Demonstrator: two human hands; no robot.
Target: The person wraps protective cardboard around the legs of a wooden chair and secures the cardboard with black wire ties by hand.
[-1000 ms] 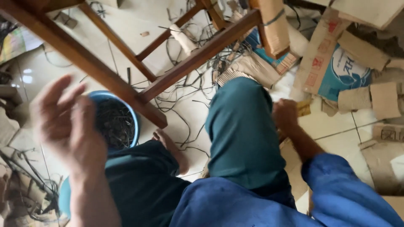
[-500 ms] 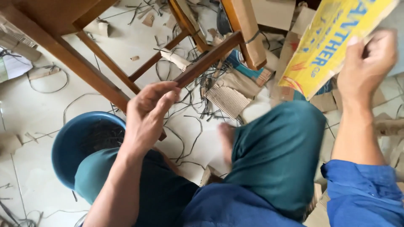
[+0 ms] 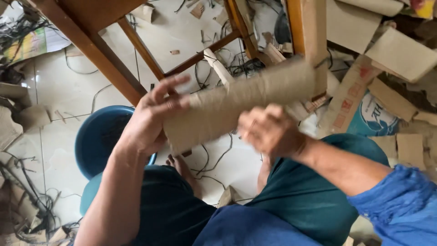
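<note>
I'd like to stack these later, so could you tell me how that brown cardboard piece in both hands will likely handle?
The cardboard piece probably is light: fingers alone carry it. It looks fairly stiff, spanning from left hand to right hand without drooping.

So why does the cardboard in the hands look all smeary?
Head view: the cardboard piece and the right hand are smeared by motion blur, and the left hand is a little soft too. The wooden stool legs and the blue bucket look sharper. Daylight puts a pale glare on the floor tiles.
</note>
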